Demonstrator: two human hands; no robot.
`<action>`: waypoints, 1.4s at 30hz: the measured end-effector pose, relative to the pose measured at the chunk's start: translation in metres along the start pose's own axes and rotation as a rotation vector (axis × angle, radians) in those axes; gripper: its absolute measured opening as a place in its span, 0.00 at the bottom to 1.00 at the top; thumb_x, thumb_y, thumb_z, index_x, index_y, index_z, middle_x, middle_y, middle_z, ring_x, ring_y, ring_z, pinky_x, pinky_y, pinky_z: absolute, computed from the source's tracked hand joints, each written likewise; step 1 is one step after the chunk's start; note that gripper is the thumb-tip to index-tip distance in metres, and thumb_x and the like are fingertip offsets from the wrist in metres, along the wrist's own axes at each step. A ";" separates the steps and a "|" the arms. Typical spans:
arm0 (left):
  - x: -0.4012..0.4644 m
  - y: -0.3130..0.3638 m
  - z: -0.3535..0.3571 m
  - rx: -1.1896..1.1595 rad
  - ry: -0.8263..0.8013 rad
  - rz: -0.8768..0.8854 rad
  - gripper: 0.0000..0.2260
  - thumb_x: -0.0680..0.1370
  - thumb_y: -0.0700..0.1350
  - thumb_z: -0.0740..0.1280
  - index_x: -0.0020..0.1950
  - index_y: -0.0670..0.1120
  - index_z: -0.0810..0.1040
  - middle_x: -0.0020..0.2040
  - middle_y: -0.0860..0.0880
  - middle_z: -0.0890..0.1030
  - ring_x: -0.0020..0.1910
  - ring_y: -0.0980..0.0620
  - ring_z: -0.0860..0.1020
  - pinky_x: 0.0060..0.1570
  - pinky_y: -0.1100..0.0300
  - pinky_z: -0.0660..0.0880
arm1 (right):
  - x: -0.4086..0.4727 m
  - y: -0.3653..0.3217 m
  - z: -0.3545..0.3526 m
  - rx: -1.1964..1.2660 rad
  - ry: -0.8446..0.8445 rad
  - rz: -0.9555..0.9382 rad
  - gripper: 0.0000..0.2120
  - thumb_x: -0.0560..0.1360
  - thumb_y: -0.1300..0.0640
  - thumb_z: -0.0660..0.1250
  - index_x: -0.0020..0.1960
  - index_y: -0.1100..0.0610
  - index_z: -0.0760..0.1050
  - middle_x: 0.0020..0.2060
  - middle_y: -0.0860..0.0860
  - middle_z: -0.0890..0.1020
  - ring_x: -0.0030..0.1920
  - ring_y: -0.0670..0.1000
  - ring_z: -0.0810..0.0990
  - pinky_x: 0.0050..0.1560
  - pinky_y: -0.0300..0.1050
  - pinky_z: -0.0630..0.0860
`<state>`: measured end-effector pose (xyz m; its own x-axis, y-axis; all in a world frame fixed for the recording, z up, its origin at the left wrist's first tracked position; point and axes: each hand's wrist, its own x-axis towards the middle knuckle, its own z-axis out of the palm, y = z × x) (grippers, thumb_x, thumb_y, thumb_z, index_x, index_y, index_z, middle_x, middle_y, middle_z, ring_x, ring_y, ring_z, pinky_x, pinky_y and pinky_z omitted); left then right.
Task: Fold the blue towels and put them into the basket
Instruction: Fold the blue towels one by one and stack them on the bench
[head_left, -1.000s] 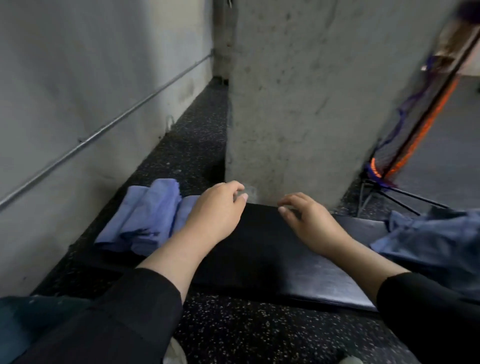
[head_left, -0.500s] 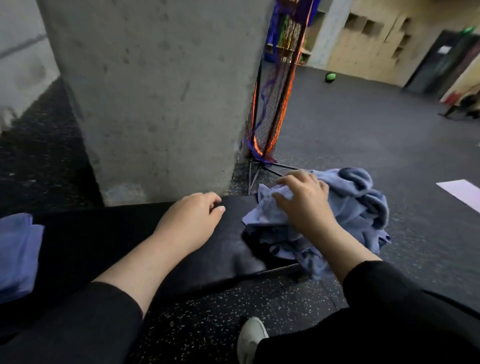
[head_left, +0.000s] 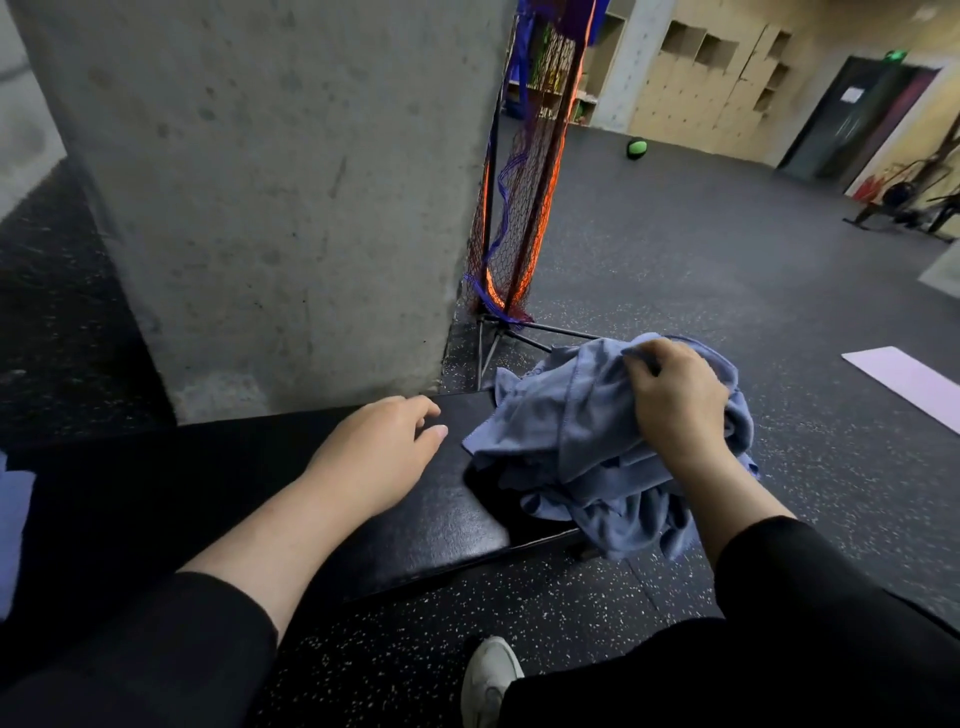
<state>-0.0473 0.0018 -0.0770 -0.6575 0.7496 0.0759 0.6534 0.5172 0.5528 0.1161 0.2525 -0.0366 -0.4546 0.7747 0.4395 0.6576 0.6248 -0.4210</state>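
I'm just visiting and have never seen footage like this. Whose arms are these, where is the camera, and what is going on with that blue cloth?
There is no machine here: a person wears a wide-angle camera on the head, so you look forward and down along their own arms. The right hand grips a crumpled heap of blue towels lying at the right end of a black padded bench, partly hanging over its edge. The left hand hovers or rests over the bench with relaxed fingers and holds nothing. Another bit of blue cloth shows at the far left edge. Behind the bench stands a concrete pillar, with a netted frame beside it. No basket is in view.
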 end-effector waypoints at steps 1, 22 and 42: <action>-0.001 -0.001 -0.001 -0.006 -0.002 0.003 0.15 0.82 0.54 0.63 0.67 0.52 0.77 0.57 0.53 0.80 0.56 0.52 0.78 0.57 0.54 0.75 | 0.001 -0.003 -0.004 0.120 0.013 0.029 0.09 0.80 0.48 0.63 0.52 0.49 0.81 0.48 0.48 0.83 0.51 0.53 0.80 0.56 0.55 0.75; -0.034 -0.012 -0.069 -0.594 0.377 0.050 0.21 0.83 0.54 0.59 0.75 0.51 0.69 0.67 0.53 0.76 0.64 0.60 0.74 0.63 0.71 0.67 | 0.062 -0.255 -0.150 1.061 0.086 -0.230 0.06 0.79 0.57 0.67 0.51 0.59 0.82 0.46 0.59 0.86 0.48 0.57 0.86 0.50 0.55 0.84; -0.074 -0.130 -0.107 -1.038 0.378 -0.625 0.07 0.79 0.47 0.66 0.47 0.47 0.83 0.49 0.45 0.85 0.53 0.46 0.82 0.57 0.51 0.78 | -0.146 -0.258 0.102 0.709 -1.017 -0.414 0.08 0.78 0.49 0.68 0.49 0.51 0.82 0.57 0.33 0.81 0.57 0.33 0.78 0.57 0.40 0.72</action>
<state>-0.1236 -0.1650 -0.0658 -0.9240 0.2429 -0.2955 -0.2936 0.0446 0.9549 -0.0486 -0.0116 -0.0735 -0.9987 0.0450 -0.0250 0.0444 0.5070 -0.8608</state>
